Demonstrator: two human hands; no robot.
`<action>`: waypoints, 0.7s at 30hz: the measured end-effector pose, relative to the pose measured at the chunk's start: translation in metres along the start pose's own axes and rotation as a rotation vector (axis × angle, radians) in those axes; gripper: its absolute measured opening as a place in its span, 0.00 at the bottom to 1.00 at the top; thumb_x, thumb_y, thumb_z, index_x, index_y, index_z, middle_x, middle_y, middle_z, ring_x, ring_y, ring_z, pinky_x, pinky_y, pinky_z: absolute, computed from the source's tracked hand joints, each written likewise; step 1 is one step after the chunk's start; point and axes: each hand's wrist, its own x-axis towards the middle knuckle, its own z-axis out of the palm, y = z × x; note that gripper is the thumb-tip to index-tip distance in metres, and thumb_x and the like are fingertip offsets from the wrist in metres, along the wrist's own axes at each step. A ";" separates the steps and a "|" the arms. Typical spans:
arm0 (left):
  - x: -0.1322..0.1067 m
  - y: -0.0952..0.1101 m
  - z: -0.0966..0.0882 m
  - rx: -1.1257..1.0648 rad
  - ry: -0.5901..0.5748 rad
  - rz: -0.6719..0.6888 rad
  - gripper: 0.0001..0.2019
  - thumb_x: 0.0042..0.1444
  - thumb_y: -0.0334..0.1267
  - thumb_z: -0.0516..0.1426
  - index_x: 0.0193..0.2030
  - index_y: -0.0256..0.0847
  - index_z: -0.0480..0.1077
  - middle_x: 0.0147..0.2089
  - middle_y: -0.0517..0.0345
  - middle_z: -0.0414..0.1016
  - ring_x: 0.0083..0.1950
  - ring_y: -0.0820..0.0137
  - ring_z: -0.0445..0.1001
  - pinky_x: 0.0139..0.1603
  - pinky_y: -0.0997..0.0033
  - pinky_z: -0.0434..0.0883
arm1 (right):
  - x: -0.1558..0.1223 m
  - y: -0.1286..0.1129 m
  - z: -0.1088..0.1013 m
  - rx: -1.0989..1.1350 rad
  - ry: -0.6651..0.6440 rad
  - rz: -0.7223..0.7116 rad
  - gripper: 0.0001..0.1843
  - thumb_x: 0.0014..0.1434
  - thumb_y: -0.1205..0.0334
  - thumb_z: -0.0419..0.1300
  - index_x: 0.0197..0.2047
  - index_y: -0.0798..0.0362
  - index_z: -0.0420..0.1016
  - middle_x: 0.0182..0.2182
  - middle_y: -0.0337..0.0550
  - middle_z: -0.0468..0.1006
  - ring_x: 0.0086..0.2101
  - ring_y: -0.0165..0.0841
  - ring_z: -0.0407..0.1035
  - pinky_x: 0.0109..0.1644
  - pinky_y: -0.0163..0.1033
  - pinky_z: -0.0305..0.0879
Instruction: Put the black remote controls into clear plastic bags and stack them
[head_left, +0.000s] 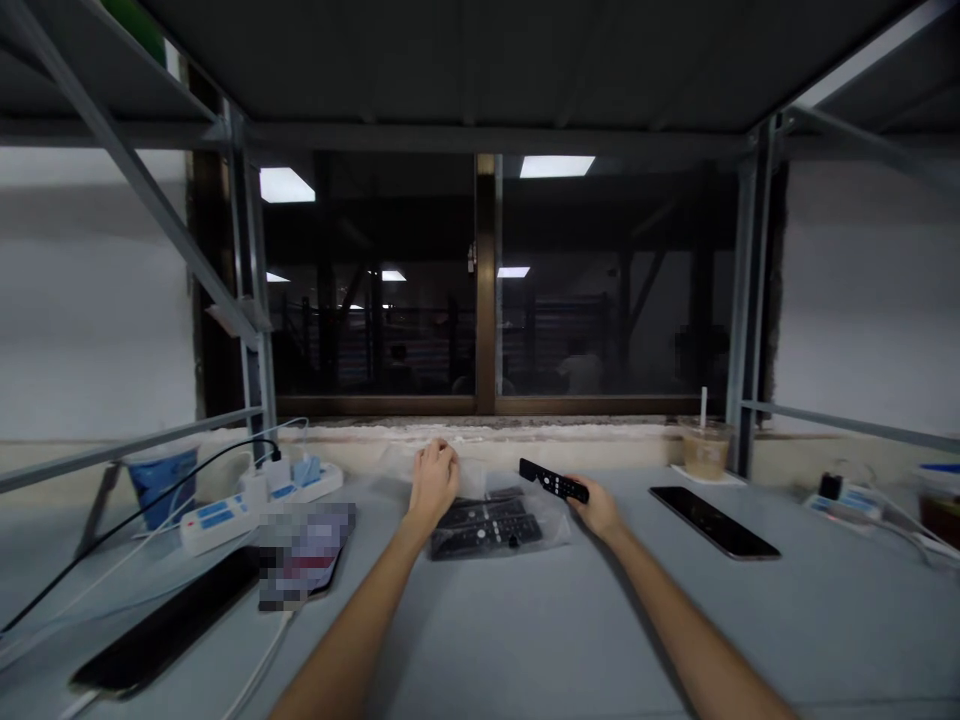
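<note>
My right hand grips the near end of a black remote control, held just above the table with its buttons facing up. My left hand has its fingers curled down onto a clear plastic bag towards the back of the table; the fingertips are partly hidden. Between the hands lie several more black remote controls in clear plastic wrapping, side by side.
To the left are a white power strip with cables, a blue cup, a dark phone and a lit phone. Rightward lie another phone and a drink cup with a straw. A metal shelf hangs overhead.
</note>
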 end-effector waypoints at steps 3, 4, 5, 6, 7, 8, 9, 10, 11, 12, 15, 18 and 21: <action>-0.002 0.004 0.003 -0.045 -0.094 0.061 0.10 0.55 0.30 0.44 0.35 0.40 0.65 0.43 0.53 0.66 0.48 0.66 0.64 0.52 0.64 0.59 | -0.002 -0.004 -0.004 -0.044 0.011 -0.005 0.21 0.49 0.70 0.54 0.48 0.51 0.71 0.45 0.42 0.75 0.46 0.36 0.68 0.49 0.38 0.62; -0.002 0.004 0.005 -0.071 -0.136 0.071 0.09 0.54 0.31 0.45 0.37 0.40 0.64 0.43 0.53 0.66 0.48 0.66 0.64 0.51 0.65 0.60 | -0.003 -0.006 -0.005 -0.063 0.016 -0.004 0.21 0.50 0.70 0.54 0.49 0.50 0.71 0.46 0.42 0.75 0.46 0.36 0.68 0.48 0.38 0.62; -0.003 0.003 0.007 -0.105 -0.180 0.076 0.09 0.54 0.32 0.45 0.39 0.40 0.64 0.43 0.54 0.67 0.47 0.67 0.65 0.51 0.66 0.61 | -0.004 -0.007 -0.007 -0.082 0.022 0.001 0.21 0.50 0.70 0.54 0.49 0.49 0.71 0.46 0.42 0.75 0.45 0.36 0.68 0.48 0.38 0.62; -0.004 0.001 0.009 -0.148 -0.226 0.079 0.10 0.54 0.33 0.46 0.41 0.41 0.64 0.44 0.54 0.67 0.48 0.67 0.65 0.51 0.67 0.61 | -0.005 -0.009 -0.009 -0.099 0.031 0.010 0.21 0.51 0.70 0.54 0.49 0.49 0.71 0.45 0.41 0.75 0.45 0.36 0.68 0.48 0.38 0.62; -0.005 -0.001 0.011 -0.198 -0.274 0.080 0.11 0.54 0.35 0.47 0.44 0.41 0.63 0.45 0.55 0.67 0.48 0.68 0.66 0.51 0.69 0.61 | -0.006 -0.011 -0.011 -0.111 0.043 0.019 0.21 0.51 0.70 0.54 0.49 0.48 0.71 0.46 0.41 0.74 0.45 0.36 0.68 0.48 0.38 0.62; -0.006 -0.003 0.013 -0.245 -0.327 0.075 0.13 0.54 0.37 0.48 0.46 0.42 0.63 0.46 0.55 0.67 0.49 0.69 0.66 0.52 0.70 0.61 | -0.006 -0.014 -0.013 -0.115 0.056 0.022 0.21 0.52 0.70 0.53 0.49 0.47 0.72 0.46 0.41 0.74 0.45 0.36 0.68 0.47 0.38 0.63; -0.007 -0.006 0.014 -0.282 -0.381 0.062 0.15 0.54 0.41 0.49 0.47 0.43 0.63 0.48 0.56 0.67 0.50 0.69 0.66 0.53 0.70 0.61 | -0.007 -0.016 -0.016 -0.111 0.068 0.017 0.21 0.52 0.71 0.52 0.49 0.47 0.72 0.46 0.41 0.74 0.45 0.36 0.68 0.47 0.38 0.63; -0.009 -0.008 0.015 -0.305 -0.435 0.048 0.17 0.54 0.46 0.50 0.48 0.43 0.64 0.50 0.56 0.67 0.51 0.68 0.66 0.54 0.70 0.61 | -0.007 -0.019 -0.018 -0.101 0.079 0.003 0.22 0.52 0.71 0.51 0.48 0.46 0.72 0.46 0.40 0.74 0.45 0.36 0.68 0.46 0.38 0.63; -0.010 -0.010 0.016 -0.314 -0.487 0.033 0.20 0.53 0.50 0.50 0.49 0.44 0.65 0.51 0.56 0.68 0.51 0.67 0.66 0.54 0.69 0.61 | -0.007 -0.021 -0.020 -0.086 0.090 -0.019 0.22 0.53 0.72 0.50 0.48 0.46 0.73 0.45 0.40 0.73 0.44 0.36 0.67 0.46 0.38 0.63; -0.011 -0.012 0.016 -0.309 -0.534 0.024 0.23 0.51 0.54 0.51 0.49 0.44 0.66 0.51 0.56 0.68 0.51 0.66 0.66 0.54 0.69 0.61 | -0.007 -0.024 -0.023 -0.071 0.102 -0.045 0.22 0.53 0.73 0.49 0.47 0.45 0.73 0.45 0.39 0.73 0.44 0.35 0.67 0.45 0.37 0.63; -0.013 -0.013 0.016 -0.260 -0.623 0.047 0.30 0.45 0.62 0.52 0.49 0.43 0.68 0.50 0.55 0.70 0.51 0.64 0.67 0.53 0.68 0.62 | -0.007 -0.032 -0.029 -0.040 0.163 -0.114 0.23 0.53 0.75 0.46 0.45 0.46 0.75 0.44 0.40 0.73 0.44 0.34 0.66 0.45 0.37 0.63; -0.014 -0.009 0.013 -0.206 -0.639 0.081 0.36 0.40 0.65 0.54 0.51 0.43 0.67 0.52 0.54 0.70 0.52 0.61 0.67 0.53 0.67 0.62 | -0.008 -0.040 -0.034 -0.023 0.240 -0.176 0.26 0.52 0.78 0.45 0.45 0.46 0.75 0.45 0.41 0.72 0.45 0.34 0.65 0.47 0.37 0.63; -0.013 -0.001 0.009 -0.156 -0.605 0.114 0.37 0.37 0.66 0.55 0.51 0.44 0.67 0.52 0.54 0.70 0.51 0.60 0.67 0.53 0.66 0.62 | -0.009 -0.049 -0.037 0.001 0.314 -0.270 0.28 0.49 0.80 0.44 0.44 0.47 0.76 0.45 0.42 0.72 0.46 0.34 0.64 0.50 0.38 0.61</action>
